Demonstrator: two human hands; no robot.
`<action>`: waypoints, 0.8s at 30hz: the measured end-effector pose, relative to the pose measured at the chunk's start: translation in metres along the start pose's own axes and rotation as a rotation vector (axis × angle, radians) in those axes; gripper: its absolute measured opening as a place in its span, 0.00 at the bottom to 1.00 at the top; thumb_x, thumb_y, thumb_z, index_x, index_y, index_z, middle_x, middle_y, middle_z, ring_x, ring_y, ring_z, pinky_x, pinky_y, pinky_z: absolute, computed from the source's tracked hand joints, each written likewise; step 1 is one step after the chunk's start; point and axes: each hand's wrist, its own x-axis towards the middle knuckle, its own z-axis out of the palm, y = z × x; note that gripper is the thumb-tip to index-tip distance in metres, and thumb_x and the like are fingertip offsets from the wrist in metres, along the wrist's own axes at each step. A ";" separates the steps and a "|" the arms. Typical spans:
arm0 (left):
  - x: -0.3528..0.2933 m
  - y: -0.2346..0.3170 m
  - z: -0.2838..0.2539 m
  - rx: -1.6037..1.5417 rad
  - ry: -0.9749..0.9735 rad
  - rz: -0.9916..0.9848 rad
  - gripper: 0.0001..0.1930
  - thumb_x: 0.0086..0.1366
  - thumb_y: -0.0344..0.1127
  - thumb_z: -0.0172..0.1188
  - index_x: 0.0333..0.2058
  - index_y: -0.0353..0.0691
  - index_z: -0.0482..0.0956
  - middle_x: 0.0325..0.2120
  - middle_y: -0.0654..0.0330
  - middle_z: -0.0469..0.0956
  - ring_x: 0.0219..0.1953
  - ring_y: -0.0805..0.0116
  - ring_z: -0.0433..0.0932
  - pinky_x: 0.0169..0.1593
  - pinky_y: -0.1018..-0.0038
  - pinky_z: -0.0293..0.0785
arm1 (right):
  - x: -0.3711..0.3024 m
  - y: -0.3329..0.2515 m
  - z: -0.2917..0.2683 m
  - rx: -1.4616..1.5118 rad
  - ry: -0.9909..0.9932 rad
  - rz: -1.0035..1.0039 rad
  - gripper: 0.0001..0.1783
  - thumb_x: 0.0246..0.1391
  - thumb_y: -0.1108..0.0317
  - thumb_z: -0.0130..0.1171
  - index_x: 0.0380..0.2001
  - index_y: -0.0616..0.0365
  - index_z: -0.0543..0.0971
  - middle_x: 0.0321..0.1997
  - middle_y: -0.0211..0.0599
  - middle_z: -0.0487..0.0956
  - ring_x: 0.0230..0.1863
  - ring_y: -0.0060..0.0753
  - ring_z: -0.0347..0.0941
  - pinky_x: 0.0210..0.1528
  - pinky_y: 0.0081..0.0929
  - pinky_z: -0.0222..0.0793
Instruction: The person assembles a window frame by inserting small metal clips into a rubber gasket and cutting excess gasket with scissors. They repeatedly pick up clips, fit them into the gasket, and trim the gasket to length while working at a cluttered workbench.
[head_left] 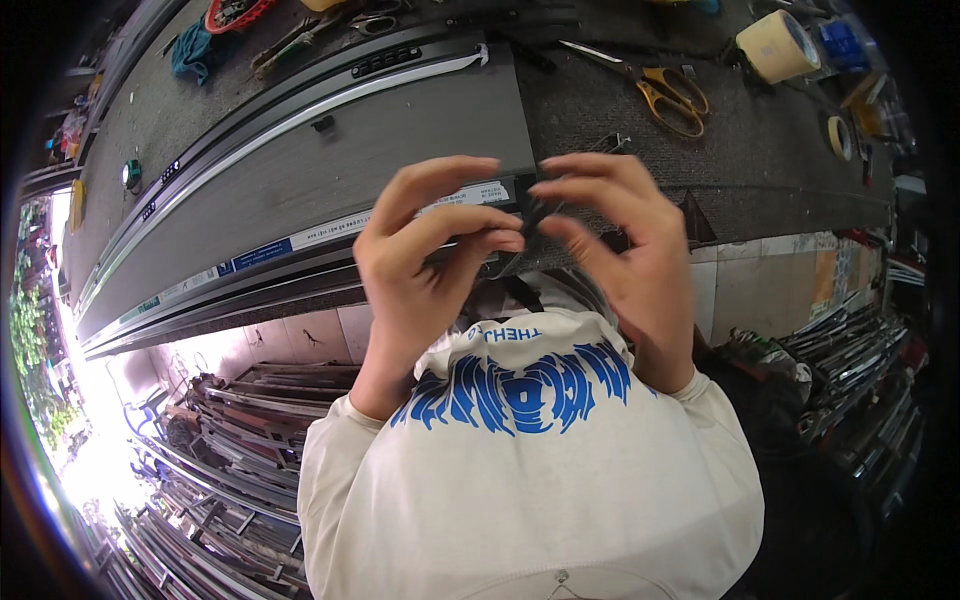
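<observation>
1. Left hand (408, 258): was half curled; hold could not be told.
2. Right hand (640, 235): was half open; hold could not be told.
3. Black piece (532, 210): was between both hands, near the rail's (350, 226) end.
4. Scissors (675, 102): lay on the surface (590, 100).

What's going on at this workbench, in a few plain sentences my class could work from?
A person in a pale, blue-printed shirt works bare-handed at the end of a long, labelled bar on the workbench. The left hand and right hand face each other, fingers curled, around a small dark piece; whether either grips it is unclear. Beyond the right hand lie scissors with yellow-orange handles and, farther right, a wide roll of tape.
</observation>
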 end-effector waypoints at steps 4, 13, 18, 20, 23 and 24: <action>0.000 0.002 0.009 -0.138 -0.042 -0.087 0.07 0.48 0.26 0.72 0.29 0.38 0.85 0.42 0.56 0.79 0.42 0.62 0.82 0.42 0.73 0.80 | 0.004 -0.010 0.009 0.236 -0.130 -0.015 0.13 0.48 0.72 0.68 0.39 0.60 0.83 0.47 0.40 0.79 0.49 0.38 0.74 0.45 0.30 0.75; -0.017 -0.005 0.035 -0.893 -0.079 -0.589 0.13 0.63 0.26 0.61 0.47 0.33 0.78 0.50 0.53 0.76 0.42 0.71 0.80 0.41 0.77 0.80 | -0.003 0.000 0.012 0.574 -0.022 0.104 0.07 0.49 0.73 0.69 0.34 0.59 0.86 0.41 0.37 0.81 0.42 0.28 0.76 0.40 0.24 0.74; -0.024 -0.003 0.058 -0.509 0.179 -0.170 0.30 0.50 0.22 0.68 0.55 0.40 0.75 0.51 0.55 0.75 0.42 0.71 0.79 0.38 0.79 0.78 | -0.006 0.010 0.020 1.058 0.005 0.515 0.06 0.53 0.72 0.67 0.34 0.62 0.86 0.35 0.35 0.81 0.31 0.19 0.76 0.30 0.13 0.72; -0.017 -0.015 0.053 -0.184 0.127 0.111 0.25 0.44 0.25 0.70 0.45 0.44 0.82 0.49 0.58 0.76 0.42 0.67 0.78 0.37 0.77 0.78 | -0.005 0.013 0.020 1.029 -0.073 0.608 0.08 0.58 0.71 0.63 0.35 0.66 0.82 0.29 0.32 0.79 0.26 0.16 0.75 0.26 0.12 0.69; -0.008 -0.029 0.040 0.052 -0.002 0.329 0.16 0.40 0.29 0.71 0.33 0.48 0.87 0.46 0.62 0.78 0.42 0.64 0.78 0.37 0.74 0.78 | -0.003 0.017 0.017 0.990 -0.157 0.695 0.08 0.62 0.69 0.58 0.34 0.64 0.75 0.26 0.30 0.78 0.21 0.13 0.71 0.21 0.10 0.60; -0.006 -0.033 0.035 0.107 -0.064 0.351 0.13 0.40 0.31 0.71 0.29 0.49 0.87 0.45 0.64 0.78 0.42 0.63 0.78 0.36 0.74 0.78 | -0.003 0.018 0.014 0.988 -0.165 0.691 0.07 0.62 0.70 0.58 0.34 0.64 0.75 0.25 0.29 0.77 0.21 0.13 0.70 0.21 0.10 0.59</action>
